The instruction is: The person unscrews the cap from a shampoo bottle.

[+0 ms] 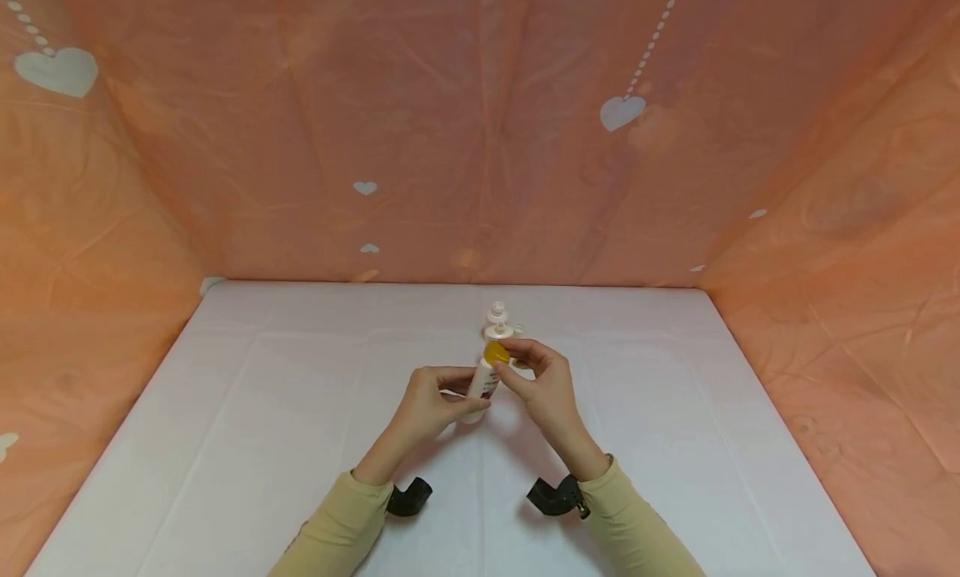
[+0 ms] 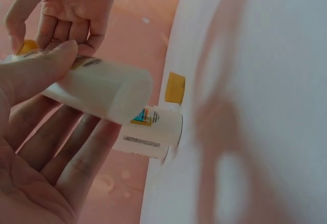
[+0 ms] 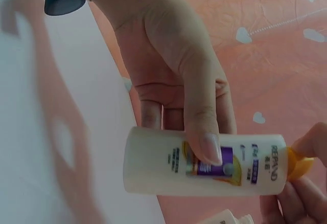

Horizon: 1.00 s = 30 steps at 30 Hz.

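My left hand [image 1: 431, 403] holds a white plastic bottle [image 3: 153, 162] above the table, thumb on its printed label and fingers behind. The bottle tilts, its neck pointing up and away. My right hand [image 1: 547, 387] pinches the bottle's yellow cap [image 1: 496, 353] between thumb and fingers. Whether the cap still sits fully on the neck cannot be told. Behind the hands stand two more white bottles, a farther bottle [image 1: 497, 310] and a nearer bottle [image 1: 498, 333], both with bare necks. On the table beside them lies another yellow cap [image 2: 175, 87].
A white cloth covers the table [image 1: 247, 410]. Orange curtains [image 1: 420, 127] with heart prints rise at its back and sides. A small whitish piece [image 1: 519, 328] lies right of the standing bottles. Black wrist mounts [image 1: 555, 498] sit on both forearms.
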Tool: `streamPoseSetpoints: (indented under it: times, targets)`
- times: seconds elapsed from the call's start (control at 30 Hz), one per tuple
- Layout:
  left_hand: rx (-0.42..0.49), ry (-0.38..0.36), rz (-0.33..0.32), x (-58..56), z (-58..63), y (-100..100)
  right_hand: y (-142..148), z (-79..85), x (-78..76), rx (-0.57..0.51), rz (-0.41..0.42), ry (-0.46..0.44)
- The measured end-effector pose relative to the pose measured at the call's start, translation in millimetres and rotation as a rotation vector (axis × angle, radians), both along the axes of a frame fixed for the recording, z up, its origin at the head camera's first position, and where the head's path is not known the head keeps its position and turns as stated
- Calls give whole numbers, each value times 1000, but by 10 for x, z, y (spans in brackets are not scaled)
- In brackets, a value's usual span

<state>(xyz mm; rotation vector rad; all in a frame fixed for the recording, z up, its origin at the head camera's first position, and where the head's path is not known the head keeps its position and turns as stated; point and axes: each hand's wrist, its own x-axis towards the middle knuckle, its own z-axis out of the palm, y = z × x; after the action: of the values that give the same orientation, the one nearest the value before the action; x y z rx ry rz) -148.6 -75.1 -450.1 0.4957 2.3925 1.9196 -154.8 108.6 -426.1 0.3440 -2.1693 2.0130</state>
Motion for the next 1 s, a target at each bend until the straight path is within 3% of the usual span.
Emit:
streamPoseSetpoints:
  times: [0.1, 0.3, 0.5, 0.57, 0.77, 1.0]
  targets:
    - [16, -17, -36, -16, -1, -21, 43, -11, -19, -44, 80, 13]
    - [10, -45, -109, -26, 27, -64, 127, -8, -51, -144, 300, -49]
    - [11, -46, -142, 35, 246, -69, 154, 3, -77, -155, 387, -62]
    - [12, -32, -144, 62, 321, -67, 151, 5, -81, -162, 390, -61]
    - [18, -9, -121, 71, 350, -57, 123, 29, -69, -192, 332, -23]
    - [23, 0, -40, 62, 371, -43, 61, 84, -46, -155, 56, 102]
